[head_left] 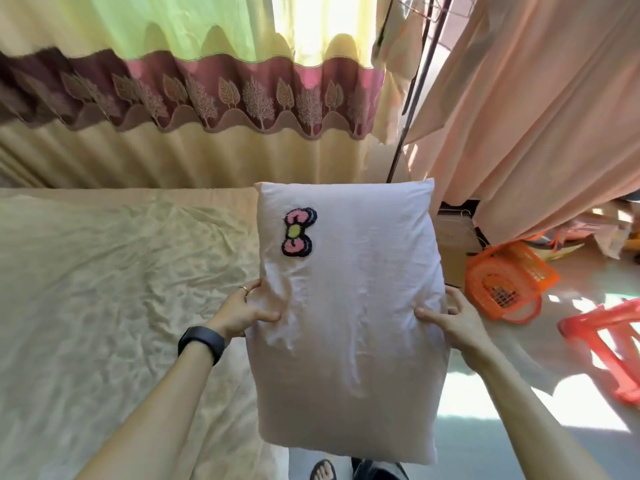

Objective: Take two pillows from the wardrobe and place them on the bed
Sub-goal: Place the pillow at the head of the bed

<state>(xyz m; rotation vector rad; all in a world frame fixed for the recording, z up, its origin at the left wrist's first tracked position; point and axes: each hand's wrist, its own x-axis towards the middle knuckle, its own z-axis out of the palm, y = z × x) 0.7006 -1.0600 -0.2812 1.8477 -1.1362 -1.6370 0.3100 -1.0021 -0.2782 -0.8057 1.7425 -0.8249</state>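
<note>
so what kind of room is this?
Most likely a home bedroom: a bed with a rumpled sheet, long curtains behind it, and a pillow held in both hands.

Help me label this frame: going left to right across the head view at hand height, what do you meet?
Bed → black wristband → left hand → pillow → right hand → orange basket → red plastic stool.

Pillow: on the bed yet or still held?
Held: both hands, left and right, grip the pillow upright beside the bed.
</note>
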